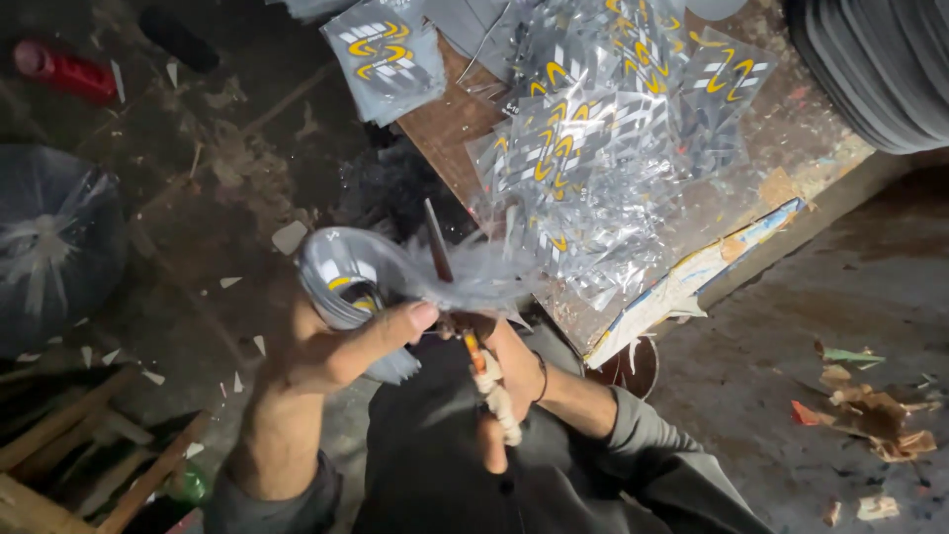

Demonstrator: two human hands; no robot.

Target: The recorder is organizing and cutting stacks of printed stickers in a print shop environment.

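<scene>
Dim, littered workshop floor surrounds a wooden board (435,124) heaped with clear printed packets (593,148). Left hand (331,351) grips a grey packet (346,272); right hand (499,381) clasps wrapped-handle scissors (465,326), blade at its edge. Judging by the heap, many look finished already.

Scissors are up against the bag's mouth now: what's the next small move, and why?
Probably close the wrapped-handle scissors in the right hand: their blade already stands against the clear film gathered beside the silvery printed plastic packet, which the left hand pinches steady.
</scene>
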